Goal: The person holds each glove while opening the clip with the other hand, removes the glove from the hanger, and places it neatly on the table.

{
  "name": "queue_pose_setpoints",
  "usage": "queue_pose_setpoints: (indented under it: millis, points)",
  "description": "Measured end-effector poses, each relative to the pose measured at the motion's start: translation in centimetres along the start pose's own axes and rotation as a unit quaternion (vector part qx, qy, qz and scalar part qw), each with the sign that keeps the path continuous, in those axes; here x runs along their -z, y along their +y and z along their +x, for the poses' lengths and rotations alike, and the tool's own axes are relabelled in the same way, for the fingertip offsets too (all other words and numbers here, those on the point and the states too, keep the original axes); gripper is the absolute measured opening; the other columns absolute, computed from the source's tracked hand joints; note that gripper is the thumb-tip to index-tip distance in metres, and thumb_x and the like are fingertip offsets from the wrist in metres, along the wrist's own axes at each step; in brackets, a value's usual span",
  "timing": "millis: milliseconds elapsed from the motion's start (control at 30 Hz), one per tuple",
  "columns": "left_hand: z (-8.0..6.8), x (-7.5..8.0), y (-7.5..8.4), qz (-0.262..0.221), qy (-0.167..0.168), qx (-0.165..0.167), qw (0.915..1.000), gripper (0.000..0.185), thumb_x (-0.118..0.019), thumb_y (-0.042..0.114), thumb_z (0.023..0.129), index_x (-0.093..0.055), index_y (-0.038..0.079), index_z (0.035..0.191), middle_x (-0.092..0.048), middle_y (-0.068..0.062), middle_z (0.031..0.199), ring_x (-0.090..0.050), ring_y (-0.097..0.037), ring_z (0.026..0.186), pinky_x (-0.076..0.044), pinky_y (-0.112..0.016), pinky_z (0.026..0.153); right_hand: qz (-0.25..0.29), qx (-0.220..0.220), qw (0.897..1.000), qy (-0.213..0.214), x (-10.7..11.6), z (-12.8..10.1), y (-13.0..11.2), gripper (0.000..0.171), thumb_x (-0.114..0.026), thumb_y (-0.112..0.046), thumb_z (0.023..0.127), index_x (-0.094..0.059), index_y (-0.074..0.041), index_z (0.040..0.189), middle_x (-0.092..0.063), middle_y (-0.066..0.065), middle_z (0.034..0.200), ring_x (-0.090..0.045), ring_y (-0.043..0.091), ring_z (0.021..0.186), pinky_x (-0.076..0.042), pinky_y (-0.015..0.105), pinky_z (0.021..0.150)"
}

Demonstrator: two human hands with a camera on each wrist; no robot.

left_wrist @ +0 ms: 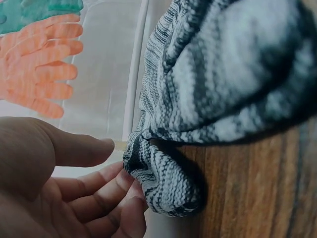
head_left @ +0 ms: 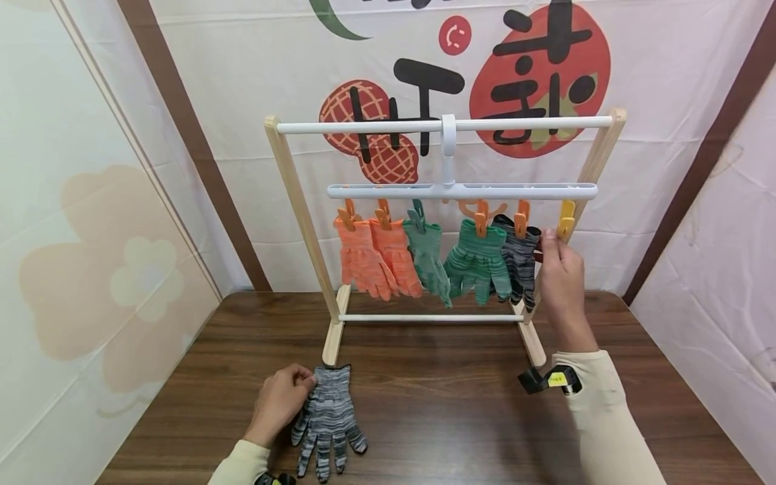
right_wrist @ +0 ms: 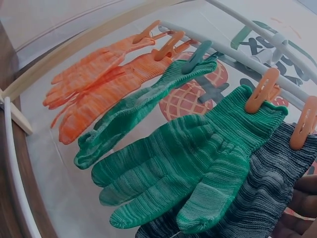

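On the counter point(head_left: 436, 417) before the rack point(head_left: 301, 215), the gray glove point(head_left: 330, 411) is laid cuff-first toward it, touched by the nearer left hand point(head_left: 280, 404), loosely parted; whether anything is pinched by the right hand point(head_left: 562, 283) cannot be told.

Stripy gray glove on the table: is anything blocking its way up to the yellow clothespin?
Partly, I think: the right hand is just below the yellow clothespin, beside the hanging black-and-gray glove. Nothing else visible seems to block the stripy gray glove.
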State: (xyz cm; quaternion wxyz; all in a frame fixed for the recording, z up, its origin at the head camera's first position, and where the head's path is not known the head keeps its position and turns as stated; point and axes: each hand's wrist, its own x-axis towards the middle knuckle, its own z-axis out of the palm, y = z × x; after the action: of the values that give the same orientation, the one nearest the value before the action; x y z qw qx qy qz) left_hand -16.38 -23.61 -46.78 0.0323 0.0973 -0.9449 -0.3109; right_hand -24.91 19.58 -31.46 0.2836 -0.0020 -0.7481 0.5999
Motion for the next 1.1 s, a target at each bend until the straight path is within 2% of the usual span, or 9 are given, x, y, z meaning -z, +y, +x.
queue_pose_setpoints:
  millis: [67,100,200,300,467,600,767,933,1100]
  points:
    - [0.1,0.0,0.0,0.001,0.002,0.0,1.0,0.018,-0.069,0.025,0.095,-0.075,0.009,0.099,-0.066,0.002,0.079,-0.059,-0.018,0.072,-0.044,-0.038,0.058,-0.002,0.014,1.0,0.001,-0.1,-0.1,0.0,0.06,-0.038,-0.043,0.11,-0.061,0.012,0.1,-0.062,0.017,0.115,-0.059,0.013,0.105,-0.047,0.043,0.1]
    - [0.1,0.0,-0.1,0.002,0.003,0.0,1.0,0.018,-0.069,0.026,0.095,-0.075,0.009,0.099,-0.066,0.002,0.079,-0.059,-0.019,0.072,-0.044,-0.038,0.058,-0.001,0.021,1.0,-0.002,-0.1,-0.2,0.0,0.059,-0.038,-0.042,0.11,-0.062,0.011,0.102,-0.063,0.016,0.115,-0.059,0.014,0.106,-0.047,0.043,0.101]
    - [0.3,-0.1,-0.2,0.002,0.004,-0.002,1.0,0.019,-0.069,0.027,0.095,-0.075,0.009,0.099,-0.066,0.003,0.079,-0.06,-0.019,0.072,-0.044,-0.039,0.058,0.006,0.04,0.999,-0.016,-0.2,-0.3,-0.1,0.057,-0.036,-0.041,0.111,-0.066,0.007,0.118,-0.065,0.015,0.122,-0.06,0.016,0.113,-0.046,0.04,0.102]
    - [0.5,-0.2,-0.2,0.0,0.001,-0.005,1.0,0.02,-0.069,0.027,0.095,-0.075,0.009,0.099,-0.066,0.002,0.08,-0.061,-0.02,0.073,-0.045,-0.04,0.058,0.019,0.055,0.998,-0.025,-0.2,-0.3,-0.3,0.055,-0.035,-0.041,0.111,-0.062,0.001,0.136,-0.063,0.014,0.133,-0.059,0.02,0.12,-0.044,0.038,0.105]
    - [0.8,0.0,0.0,0.011,-0.001,-0.012,0.9999,0.022,-0.066,0.028,0.097,-0.074,0.008,0.102,-0.066,0.001,0.08,-0.06,-0.02,0.073,-0.045,-0.04,0.058,0.016,0.085,0.996,-0.014,-0.3,-0.3,-0.7,0.05,-0.041,-0.038,0.11,-0.064,-0.001,0.135,-0.064,0.011,0.135,-0.054,0.016,0.127,-0.041,0.032,0.106]
    - [0.8,0.6,0.9,0.042,0.024,-0.036,0.9982,0.024,-0.063,0.029,0.1,-0.073,0.008,0.104,-0.066,0.001,0.08,-0.059,-0.018,0.065,-0.044,-0.039,0.054,-0.001,0.115,0.993,-0.013,-0.6,-0.2,-1.2,0.046,-0.048,-0.037,0.109,-0.065,-0.003,0.134,-0.066,0.009,0.131,-0.057,0.011,0.116,-0.043,0.025,0.094]
    - [0.6,1.6,3.9,0.051,0.065,-0.099,0.9916,0.022,-0.064,0.027,0.101,-0.073,0.008,0.106,-0.068,0.0,0.08,-0.054,-0.013,0.057,-0.041,-0.036,0.049,-0.018,0.133,0.991,-0.025,-0.8,-0.3,-1.8,0.044,-0.055,-0.034,0.106,-0.062,-0.006,0.138,-0.066,0.01,0.128,-0.058,0.006,0.107,-0.045,0.02,0.087]
    - [0.2,2.0,8.3,0.003,0.052,-0.172,0.9837,0.017,-0.067,0.027,0.1,-0.074,0.012,0.107,-0.069,0.003,0.081,-0.054,-0.009,0.06,-0.044,-0.034,0.053,-0.016,0.148,0.989,-0.02,-0.9,-0.3,-2.4,0.041,-0.061,-0.031,0.104,-0.064,-0.004,0.135,-0.067,0.011,0.124,-0.059,0.007,0.106,-0.046,0.021,0.09]
    - [-0.4,1.5,12.6,-0.018,0.046,-0.248,0.9675,0.012,-0.069,0.025,0.099,-0.074,0.014,0.102,-0.058,0.008,0.068,-0.049,-0.008,0.058,-0.043,-0.033,0.056,-0.024,0.146,0.989,-0.022,-1.3,-0.4,-2.8,0.041,-0.063,-0.032,0.102,-0.065,-0.005,0.134,-0.068,0.012,0.119,-0.06,0.009,0.104,-0.046,0.023,0.092]
